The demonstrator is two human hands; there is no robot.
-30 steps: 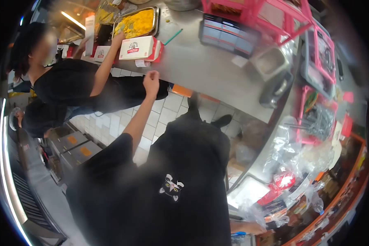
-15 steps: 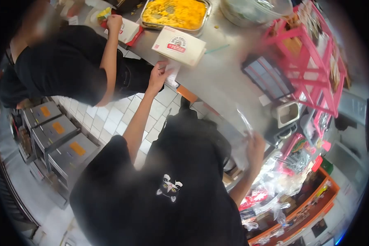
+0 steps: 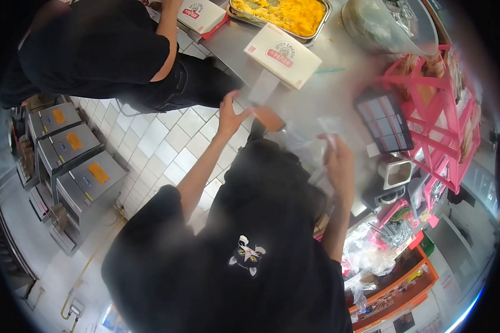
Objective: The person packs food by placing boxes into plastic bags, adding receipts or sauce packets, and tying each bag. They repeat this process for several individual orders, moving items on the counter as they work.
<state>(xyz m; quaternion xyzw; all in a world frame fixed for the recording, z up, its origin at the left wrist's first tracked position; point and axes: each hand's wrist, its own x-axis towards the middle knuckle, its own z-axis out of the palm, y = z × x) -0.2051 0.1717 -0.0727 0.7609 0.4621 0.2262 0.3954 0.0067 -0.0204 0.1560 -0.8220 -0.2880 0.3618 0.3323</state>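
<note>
The left hand [image 3: 231, 115] hangs with fingers spread, holding nothing, just off the counter [image 3: 339, 89] edge below the white box [image 3: 282, 55]. The right hand [image 3: 338, 161] pinches a clear plastic bag [image 3: 322, 136] over that edge

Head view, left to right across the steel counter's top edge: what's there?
Small white carton with red logo → metal tray of yellow food → large white carton with red logo → clear plastic-covered bowl → pink wire rack.

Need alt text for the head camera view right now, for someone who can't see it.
Seen from above, a person in black holds a clear plastic bag in the right hand, while the left hand reaches toward a white food box on a steel counter. A tray of yellow food sits behind it; a co-worker stands alongside.
</note>
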